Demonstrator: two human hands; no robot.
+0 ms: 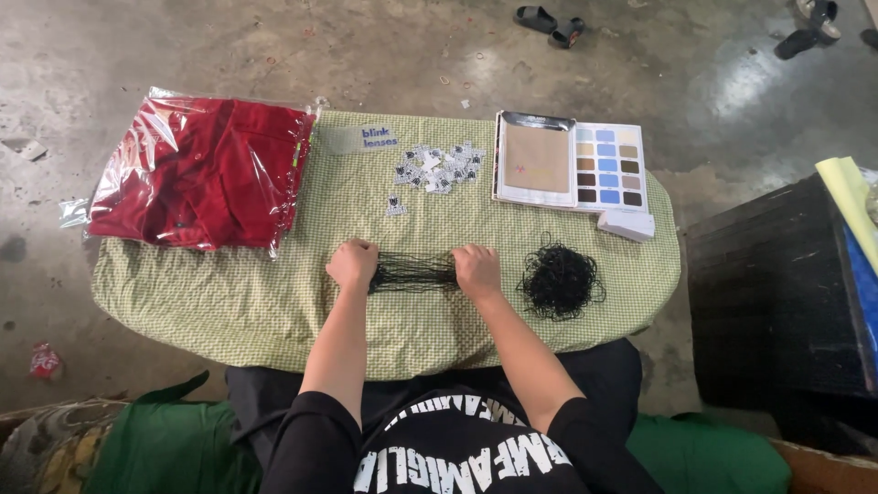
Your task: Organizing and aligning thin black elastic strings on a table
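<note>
At frame centre, on the green checked cloth-covered counter (274, 302), our left hand (352, 264) and right hand (476, 270) each close their grip on a stretched bundle of thin black strings (413, 272); a loose black pile (560, 280) lies right.

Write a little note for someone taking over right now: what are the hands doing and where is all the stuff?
Left hand: closed on one end of a bundle of thin black strings.
Right hand: closed on the other end; the bundle is stretched straight between them on the green checked cloth.
Loose pile of black strings: right of the right hand, untouched.
Small white tags: scattered above the hands.
Colour swatch card: far right.
Bagged red garment: far left.
Done: one bundle gathered. Left: the pile and tags lie apart.
</note>
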